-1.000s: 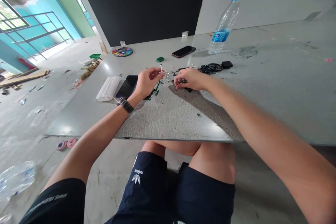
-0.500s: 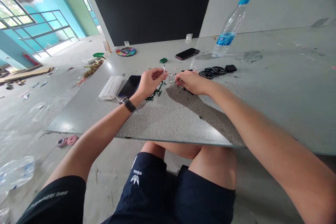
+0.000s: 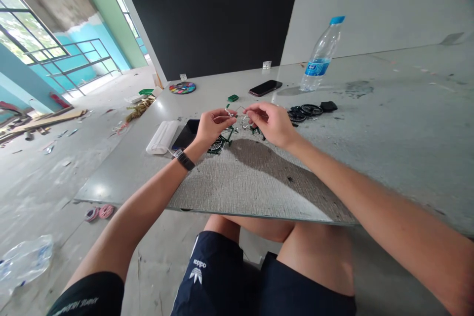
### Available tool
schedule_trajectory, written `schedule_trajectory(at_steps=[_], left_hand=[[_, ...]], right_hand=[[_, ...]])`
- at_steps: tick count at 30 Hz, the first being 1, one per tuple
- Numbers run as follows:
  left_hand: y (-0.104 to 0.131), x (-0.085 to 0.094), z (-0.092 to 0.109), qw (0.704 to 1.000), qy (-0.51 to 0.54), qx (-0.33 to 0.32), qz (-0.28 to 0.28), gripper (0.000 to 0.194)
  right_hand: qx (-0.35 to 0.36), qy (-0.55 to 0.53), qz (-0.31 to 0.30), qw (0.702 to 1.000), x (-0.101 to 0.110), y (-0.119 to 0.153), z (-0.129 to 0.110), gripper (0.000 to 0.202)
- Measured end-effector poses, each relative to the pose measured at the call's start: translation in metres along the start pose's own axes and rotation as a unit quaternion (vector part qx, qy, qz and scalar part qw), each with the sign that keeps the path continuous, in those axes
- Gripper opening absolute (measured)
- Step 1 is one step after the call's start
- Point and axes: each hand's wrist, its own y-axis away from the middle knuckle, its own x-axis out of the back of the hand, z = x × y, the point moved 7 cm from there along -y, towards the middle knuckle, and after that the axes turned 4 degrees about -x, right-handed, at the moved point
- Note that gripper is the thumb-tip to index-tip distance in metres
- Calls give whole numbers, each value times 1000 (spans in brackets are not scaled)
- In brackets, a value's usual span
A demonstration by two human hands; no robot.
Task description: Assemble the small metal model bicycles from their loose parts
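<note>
My left hand (image 3: pixel 214 126) pinches a small silvery part with a green end (image 3: pixel 228 110) above the table. Close to its right, my right hand (image 3: pixel 272 121) grips a thin bent metal piece (image 3: pixel 241 108) between thumb and forefinger. Green model bicycle parts with a spoked wheel (image 3: pixel 217 145) lie below my left hand, partly hidden by it. Small silvery parts (image 3: pixel 245 122) rest between the hands. Beyond my right hand lie black wheels (image 3: pixel 311 109) and a black block (image 3: pixel 329 106).
A white packet (image 3: pixel 162 137) and a dark phone (image 3: pixel 186 133) lie left of my left hand. Farther back are a colourful round disc (image 3: pixel 182 88), a green piece (image 3: pixel 233 98), another phone (image 3: pixel 265 88) and an upright bottle (image 3: pixel 320 57). The table's front edge (image 3: pixel 237 216) is near my legs.
My right hand has lifted from the small parts on the table and now holds a thin metal piece beside my left hand. The whole view has shifted slightly.
</note>
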Motion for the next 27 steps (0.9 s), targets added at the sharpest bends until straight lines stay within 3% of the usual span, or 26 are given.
schedule_trajectory(at_steps=[12, 21, 27], left_hand=[[3, -7, 3, 995, 95, 12, -13, 28], [3, -7, 2, 993, 116, 28, -13, 32], [2, -7, -1, 991, 126, 36, -3, 32]], right_hand=[[5, -59, 5, 998, -4, 4, -10, 38], [43, -14, 2, 999, -4, 5, -20, 28], [90, 27, 82, 992, 8, 9, -32, 20]])
